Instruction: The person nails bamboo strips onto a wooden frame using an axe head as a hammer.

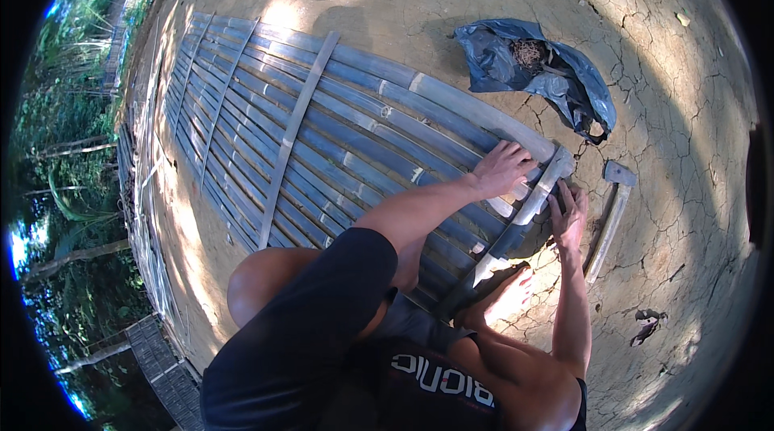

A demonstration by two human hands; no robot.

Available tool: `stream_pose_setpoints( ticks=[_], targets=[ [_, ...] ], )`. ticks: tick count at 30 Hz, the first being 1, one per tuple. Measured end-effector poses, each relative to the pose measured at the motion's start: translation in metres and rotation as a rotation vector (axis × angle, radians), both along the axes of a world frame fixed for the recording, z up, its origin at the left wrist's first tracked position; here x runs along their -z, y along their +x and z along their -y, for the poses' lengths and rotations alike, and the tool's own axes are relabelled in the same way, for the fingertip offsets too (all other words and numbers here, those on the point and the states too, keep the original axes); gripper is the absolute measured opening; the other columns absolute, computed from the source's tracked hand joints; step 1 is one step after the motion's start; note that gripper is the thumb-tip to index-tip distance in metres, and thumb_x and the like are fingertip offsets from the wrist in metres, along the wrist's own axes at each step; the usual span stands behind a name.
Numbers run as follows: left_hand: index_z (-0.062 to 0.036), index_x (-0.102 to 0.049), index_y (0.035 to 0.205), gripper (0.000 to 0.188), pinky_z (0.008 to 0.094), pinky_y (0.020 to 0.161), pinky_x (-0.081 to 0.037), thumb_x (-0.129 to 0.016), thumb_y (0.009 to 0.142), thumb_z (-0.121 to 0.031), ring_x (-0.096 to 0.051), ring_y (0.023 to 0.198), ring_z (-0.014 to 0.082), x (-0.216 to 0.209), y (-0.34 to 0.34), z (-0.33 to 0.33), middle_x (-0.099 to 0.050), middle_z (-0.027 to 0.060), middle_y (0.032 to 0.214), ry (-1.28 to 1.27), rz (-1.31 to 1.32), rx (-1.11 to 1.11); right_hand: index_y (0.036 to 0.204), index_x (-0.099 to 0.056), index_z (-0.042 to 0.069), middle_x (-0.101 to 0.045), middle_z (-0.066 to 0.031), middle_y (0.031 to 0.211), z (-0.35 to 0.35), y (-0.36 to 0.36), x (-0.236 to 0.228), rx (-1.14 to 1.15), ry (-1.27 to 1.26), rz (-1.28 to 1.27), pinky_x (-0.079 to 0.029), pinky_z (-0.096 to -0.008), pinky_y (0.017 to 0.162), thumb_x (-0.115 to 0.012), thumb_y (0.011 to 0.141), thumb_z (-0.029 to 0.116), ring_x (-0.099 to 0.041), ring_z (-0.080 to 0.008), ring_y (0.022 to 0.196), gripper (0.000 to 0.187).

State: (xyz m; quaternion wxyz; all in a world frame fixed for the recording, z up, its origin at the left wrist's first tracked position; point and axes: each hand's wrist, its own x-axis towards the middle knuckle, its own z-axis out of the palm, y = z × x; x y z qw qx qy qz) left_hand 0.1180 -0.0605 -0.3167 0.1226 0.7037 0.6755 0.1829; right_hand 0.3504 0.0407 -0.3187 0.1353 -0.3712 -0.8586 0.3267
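Observation:
A long panel of split bamboo slats [355, 137] lies on the ground, held together by bamboo cross strips. Across its near right end runs a bamboo crosspiece [536, 199]. My left hand [504, 169] reaches over the slats with its fingers curled down on a bamboo slat beside the crosspiece. On the outer side of that crosspiece, my right hand [571, 215] presses its fingers and thumb against the edge. What lies under the fingertips of both hands is hidden. My bare foot [508, 298] rests just beyond the end of the panel.
A hammer [614, 205] with a wooden handle lies right of my right hand. Beyond the panel sits an open dark plastic bag [536, 68] with a small brownish heap in it. Cracked dry earth [669, 157] surrounds these, with bamboo poles [145, 213] at the left.

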Motion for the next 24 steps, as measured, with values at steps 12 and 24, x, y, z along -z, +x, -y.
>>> stream_pose_setpoints(
  ticks=[12, 24],
  targets=[
    [-0.0143, -0.071, 0.123, 0.043, 0.0402, 0.101, -0.038, -0.077, 0.082, -0.025, -0.051, 0.114, 0.0239, -0.004, 0.001, -0.007, -0.061, 0.0035, 0.113, -0.077, 0.101, -0.057, 0.127, -0.068, 0.006, -0.058, -0.0143, 0.105, -0.004, 0.001, -0.004, 0.007, -0.029, 0.013, -0.045, -0.0428, 0.094, -0.075, 0.088, 0.016, -0.055, -0.0321, 0.102, 0.041],
    [-0.0139, -0.072, 0.120, 0.040, 0.0402, 0.103, -0.037, -0.077, 0.081, -0.021, -0.051, 0.114, 0.0239, -0.014, -0.005, -0.005, -0.061, 0.0030, 0.114, -0.167, 0.176, -0.088, 0.126, -0.069, 0.008, -0.058, -0.0143, 0.104, -0.002, -0.007, -0.006, 0.007, -0.066, 0.005, -0.045, -0.0429, 0.092, -0.076, 0.087, 0.017, -0.055, -0.0322, 0.101, 0.041]
  ],
)
